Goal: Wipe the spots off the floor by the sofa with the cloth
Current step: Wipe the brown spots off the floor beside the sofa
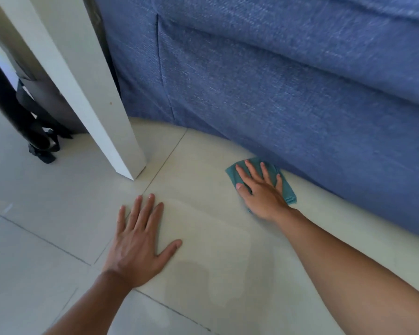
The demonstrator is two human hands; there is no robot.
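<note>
The right hand (pixel 261 189) lies flat on a folded teal cloth (pixel 286 187), fingers spread wide and pressing it onto the pale glossy tiled floor (pixel 215 250); the palm covers the near left part of the cloth, so nothing is pinched or gripped, the hand simply bears down on it; the cloth sits on the floor at the right, its far edge just beside the bottom hem of the blue woven-fabric sofa (pixel 288 81), and whether cloth and sofa touch cannot be told; the sofa fills the far and right side of the scene, its skirt reaching down to the floor, with a vertical seam toward its left end; the left hand (pixel 136 245) rests open and empty on the floor, nearer and to the left of the cloth, fingers splayed and pointing away, thumb out to the right, apart from the cloth; a faint smeared sheen shows on the tile between the two hands; dark grout lines cross the floor near the left hand; to the far left a white square furniture leg (pixel 102 97) stands on the floor, leaning in the wide-angle view; behind it, further left, sits a dark black stand or frame (pixel 34 141), too blurred to identify.
</note>
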